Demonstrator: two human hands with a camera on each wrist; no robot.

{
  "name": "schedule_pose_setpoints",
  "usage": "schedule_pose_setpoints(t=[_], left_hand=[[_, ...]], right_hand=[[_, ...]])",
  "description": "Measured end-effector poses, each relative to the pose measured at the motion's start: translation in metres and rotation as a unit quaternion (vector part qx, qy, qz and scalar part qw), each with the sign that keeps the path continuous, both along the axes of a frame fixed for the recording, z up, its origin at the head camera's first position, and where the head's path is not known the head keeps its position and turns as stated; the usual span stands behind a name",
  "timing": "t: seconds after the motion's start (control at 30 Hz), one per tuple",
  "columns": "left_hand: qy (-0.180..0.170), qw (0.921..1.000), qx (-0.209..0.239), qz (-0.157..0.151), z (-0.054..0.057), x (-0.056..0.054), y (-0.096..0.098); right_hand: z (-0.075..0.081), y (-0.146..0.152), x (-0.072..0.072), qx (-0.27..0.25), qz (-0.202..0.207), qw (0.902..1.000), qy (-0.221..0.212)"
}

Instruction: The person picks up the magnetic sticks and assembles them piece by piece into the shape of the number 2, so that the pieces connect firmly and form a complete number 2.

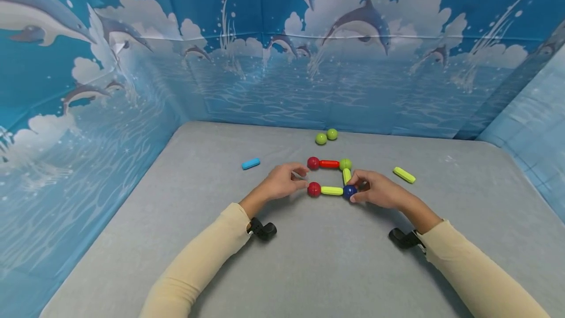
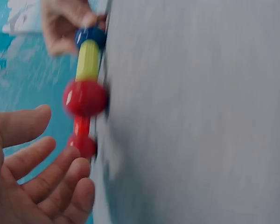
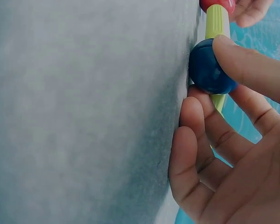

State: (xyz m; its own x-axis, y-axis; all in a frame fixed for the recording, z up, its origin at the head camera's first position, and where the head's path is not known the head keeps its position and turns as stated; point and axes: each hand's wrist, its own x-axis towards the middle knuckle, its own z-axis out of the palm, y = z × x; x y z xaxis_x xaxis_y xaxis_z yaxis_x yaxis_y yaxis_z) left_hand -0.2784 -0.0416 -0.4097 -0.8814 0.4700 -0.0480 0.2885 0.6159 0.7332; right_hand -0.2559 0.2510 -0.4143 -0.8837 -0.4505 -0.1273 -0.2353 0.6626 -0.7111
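Observation:
A U-shaped chain of balls and rods lies on the grey table, its gap facing left. Along the far side, a red ball (image 1: 313, 163), a red rod (image 1: 329, 164) and a green ball (image 1: 345, 163) join up. One yellow-green rod (image 1: 346, 175) links the green ball to a dark blue ball (image 3: 207, 70). From there another yellow-green rod (image 1: 332, 191) leads to a nearer red ball (image 1: 314, 189). My right hand (image 1: 379, 189) pinches the blue ball with thumb and fingers. Beside the gap, my left hand (image 1: 282, 181) holds nothing, fingers loosely spread close to the red balls.
Two loose green balls (image 1: 321, 139) lie behind the chain. A blue rod (image 1: 250, 163) is at the left, and a separate yellow-green rod (image 1: 404, 175) at the right. Dolphin-printed cloth (image 1: 273, 92) hangs at the grey table's (image 1: 326, 264) back and sides.

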Motion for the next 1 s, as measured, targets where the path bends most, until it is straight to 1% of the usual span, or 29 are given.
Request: schedule_pose_setpoints(t=[0.13,0.2,0.27,0.33,0.4,0.47,0.53,0.6,0.77,1.0], left_hand=[[0.052,0.9978,-0.021,0.035,0.012,-0.013,-0.026],[0.077,0.9946,-0.035,0.06,0.017,-0.021,-0.041],[0.093,0.9905,-0.053,0.087,0.02,-0.029,-0.057],[0.097,0.9863,-0.069,0.114,0.022,-0.036,-0.072],[0.089,0.9831,-0.081,0.139,0.022,-0.04,-0.084],[0.081,0.9808,-0.089,0.154,0.023,-0.043,-0.093],[0.077,0.9794,-0.092,0.162,0.024,-0.044,-0.099],[0.079,0.9788,-0.094,0.164,0.023,-0.045,-0.102],[0.085,0.9791,-0.096,0.158,0.021,-0.045,-0.104],[0.07,0.981,-0.097,0.153,0.018,-0.045,-0.107]], right_hand=[[0.0,0.0,0.0,0.002,0.0,1.0,0.001],[0.0,0.0,0.0,0.004,-0.001,1.0,0.003],[0.0,0.0,0.0,0.003,-0.003,1.0,0.002],[0.0,0.0,0.001,0.003,-0.003,1.0,0.0],[0.0,0.0,0.001,0.003,-0.004,1.0,-0.004],[0.0,0.0,0.002,0.003,-0.004,1.0,-0.006],[0.0,0.0,0.002,0.004,-0.004,1.0,-0.004],[0.0,0.0,0.002,0.004,-0.005,1.0,-0.002],[0.001,0.0,0.002,0.004,-0.005,1.0,0.0],[0.002,-0.002,0.001,0.012,-0.008,0.9999,-0.001]])
